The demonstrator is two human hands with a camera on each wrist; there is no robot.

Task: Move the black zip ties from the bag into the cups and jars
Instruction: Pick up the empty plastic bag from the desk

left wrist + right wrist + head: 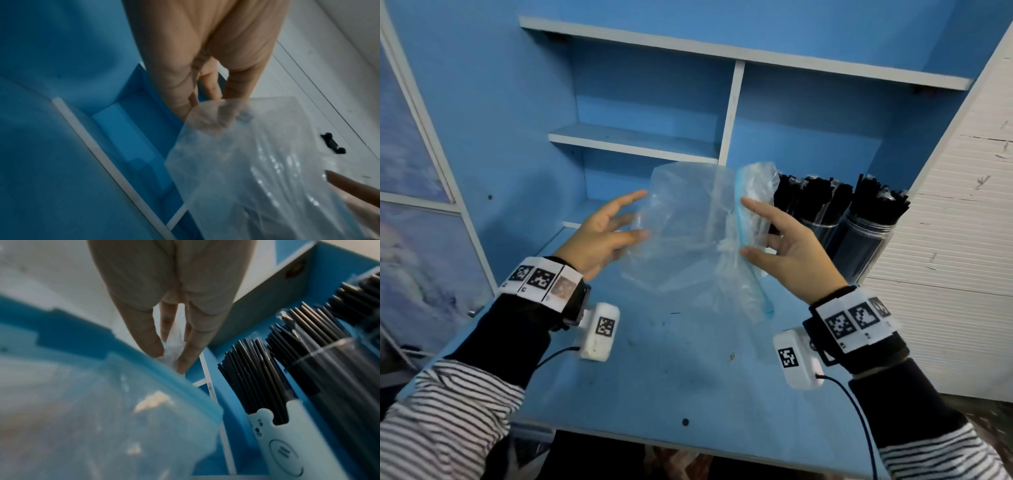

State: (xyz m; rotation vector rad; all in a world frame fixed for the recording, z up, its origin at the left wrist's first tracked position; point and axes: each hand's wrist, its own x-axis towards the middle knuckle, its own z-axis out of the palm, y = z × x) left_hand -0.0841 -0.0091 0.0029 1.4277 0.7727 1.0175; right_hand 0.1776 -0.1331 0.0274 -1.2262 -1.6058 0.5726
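A clear plastic bag (pixel 688 233) with a blue zip strip (pixel 743 219) stands up between my two hands above the blue desk, and no zip ties show inside it. My left hand (pixel 643 214) is at its left edge, fingers (pixel 207 87) straight and spread, tips against the film (pixel 257 162). My right hand (pixel 744 228) is at the zip strip, fingers (pixel 148 337) straight, with a fold of plastic (pixel 172 347) lying between two of them. Black zip ties (pixel 808 195) stand upright in clear jars (pixel 873 236) and in a white bear-face cup (pixel 267 434) at the back right.
The blue desk top (pixel 671 377) lies under the hands, its front edge near me. Blue and white shelves (pixel 633 144) rise behind the bag. A white ribbed panel (pixel 962 240) closes the right side, just beyond the jars.
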